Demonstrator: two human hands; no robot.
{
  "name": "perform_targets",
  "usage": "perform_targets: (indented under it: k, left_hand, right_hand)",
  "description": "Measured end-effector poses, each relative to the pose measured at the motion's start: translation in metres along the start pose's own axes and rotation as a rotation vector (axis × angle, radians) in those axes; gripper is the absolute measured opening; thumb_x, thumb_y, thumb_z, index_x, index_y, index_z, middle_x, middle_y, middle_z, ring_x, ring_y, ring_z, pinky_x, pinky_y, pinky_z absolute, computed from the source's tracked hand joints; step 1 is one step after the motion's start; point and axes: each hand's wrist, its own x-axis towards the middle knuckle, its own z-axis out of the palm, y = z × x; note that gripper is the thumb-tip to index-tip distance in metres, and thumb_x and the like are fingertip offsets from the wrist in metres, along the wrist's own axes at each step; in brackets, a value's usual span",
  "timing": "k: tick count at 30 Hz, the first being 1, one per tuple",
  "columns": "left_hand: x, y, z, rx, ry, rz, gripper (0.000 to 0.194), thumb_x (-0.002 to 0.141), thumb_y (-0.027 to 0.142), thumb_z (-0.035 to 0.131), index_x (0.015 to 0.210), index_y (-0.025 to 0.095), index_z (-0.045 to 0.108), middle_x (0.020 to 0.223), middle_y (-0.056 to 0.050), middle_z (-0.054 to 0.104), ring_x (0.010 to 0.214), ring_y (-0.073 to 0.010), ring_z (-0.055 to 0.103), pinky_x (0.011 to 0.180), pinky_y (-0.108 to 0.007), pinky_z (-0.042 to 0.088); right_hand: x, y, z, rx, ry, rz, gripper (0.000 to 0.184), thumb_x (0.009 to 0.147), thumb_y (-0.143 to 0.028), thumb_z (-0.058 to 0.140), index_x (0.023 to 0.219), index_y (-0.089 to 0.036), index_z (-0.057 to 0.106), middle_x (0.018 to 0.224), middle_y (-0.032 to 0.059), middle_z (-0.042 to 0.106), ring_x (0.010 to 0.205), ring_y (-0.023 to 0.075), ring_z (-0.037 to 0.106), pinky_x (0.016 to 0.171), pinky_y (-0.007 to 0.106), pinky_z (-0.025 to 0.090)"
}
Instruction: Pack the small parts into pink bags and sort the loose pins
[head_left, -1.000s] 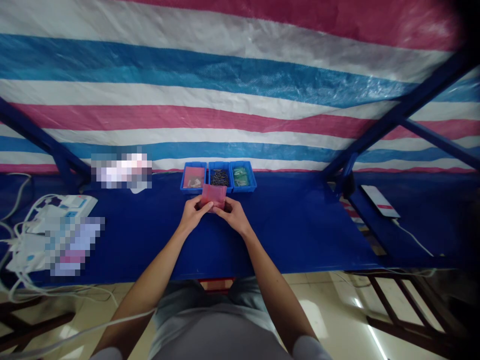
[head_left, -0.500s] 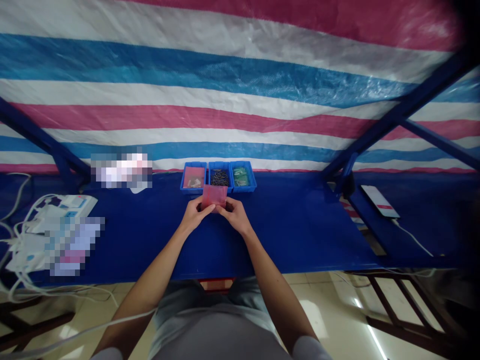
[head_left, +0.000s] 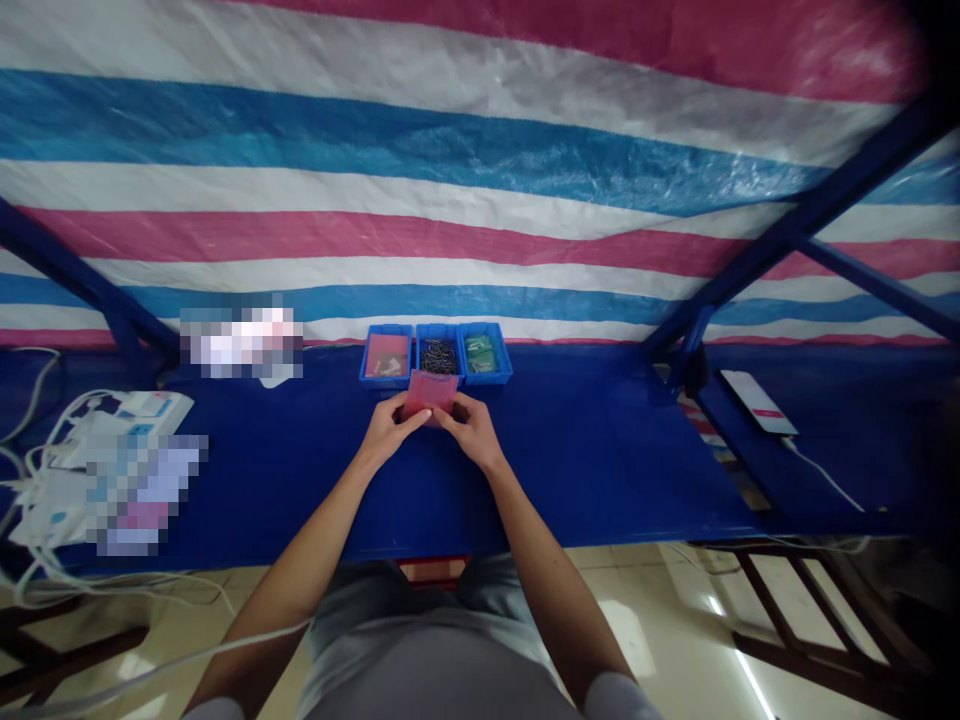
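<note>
A small pink plastic bag (head_left: 433, 392) is held upright between my two hands, over the blue table. My left hand (head_left: 388, 424) pinches its lower left corner, thumb in front. On the lower right, my right hand (head_left: 468, 424) grips it the same way. Just beyond the bag stand three blue bins side by side. The left bin (head_left: 364, 376) holds pink bags with pale small pieces on them. Dark screws (head_left: 438, 355) fill the middle bin. Green pieces or packets (head_left: 480, 352) lie in the right bin. Fingers behind the bag are hidden.
On the left of the blue table (head_left: 600, 450) lie white power strips (head_left: 161, 410) with tangled cables. A phone (head_left: 757, 402) on a cable lies at the right. Blue metal braces (head_left: 780, 240) slant up on both sides before a striped sheet (head_left: 420, 230).
The pink bag's top edge has tilted slightly to the right. Both hands stay almost in place, still gripping it.
</note>
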Motion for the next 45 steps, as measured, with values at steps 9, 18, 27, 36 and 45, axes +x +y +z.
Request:
perform_targets:
  k: [9,18,27,36,45]
  left_hand:
    - [-0.0002,0.0039,-0.0023,0.052,0.035,0.032,0.038,0.082,0.042,0.073,0.105,0.012,0.074,0.104,-0.011,0.076,0.093,-0.026,0.069,0.086,-0.036,0.053]
    - [0.0,0.0025,0.0003,0.017,-0.012,-0.01,0.044,0.08,0.044,0.074,0.111,0.012,0.073,0.106,-0.011,0.076,0.092,-0.0263,0.07,0.087,-0.038,0.054]
    - [-0.0002,0.0037,-0.0006,0.032,0.023,0.016,0.041,0.081,0.043,0.074,0.107,0.011,0.074,0.103,-0.01,0.076,0.089,-0.0249,0.069,0.085,-0.035,0.053]
    - [-0.0001,0.0001,-0.0009,0.02,0.028,0.011,0.04,0.081,0.043,0.074,0.105,0.012,0.073,0.101,-0.01,0.076,0.087,-0.0237,0.069,0.084,-0.035,0.053]
    - [0.0001,0.0063,-0.0006,0.023,0.056,-0.004,0.041,0.079,0.044,0.076,0.104,0.013,0.074,0.102,-0.01,0.077,0.092,-0.0262,0.071,0.085,-0.036,0.054]
  right_hand:
    - [-0.0007,0.0032,0.0018,-0.063,0.003,0.009,0.034,0.084,-0.046,0.07,0.105,-0.018,0.072,0.091,0.004,0.071,0.078,0.0179,0.063,0.072,0.029,0.051]
    - [-0.001,0.0002,-0.0003,-0.081,0.029,0.01,0.036,0.085,-0.048,0.068,0.105,-0.018,0.072,0.089,0.0043,0.07,0.079,0.0194,0.062,0.074,0.031,0.052]
    - [-0.0006,0.0005,0.0019,0.003,-0.008,0.007,0.038,0.084,-0.046,0.071,0.108,-0.017,0.071,0.095,0.0053,0.072,0.081,0.0191,0.063,0.076,0.031,0.052]
    - [-0.0014,0.0001,0.0017,-0.108,0.016,-0.001,0.035,0.084,-0.045,0.07,0.107,-0.017,0.073,0.087,0.0036,0.071,0.071,0.0163,0.06,0.066,0.027,0.048]
    - [-0.0016,-0.005,0.0039,-0.077,-0.084,0.029,0.037,0.082,-0.044,0.071,0.108,-0.017,0.073,0.088,0.0029,0.071,0.074,0.0166,0.061,0.068,0.027,0.049]
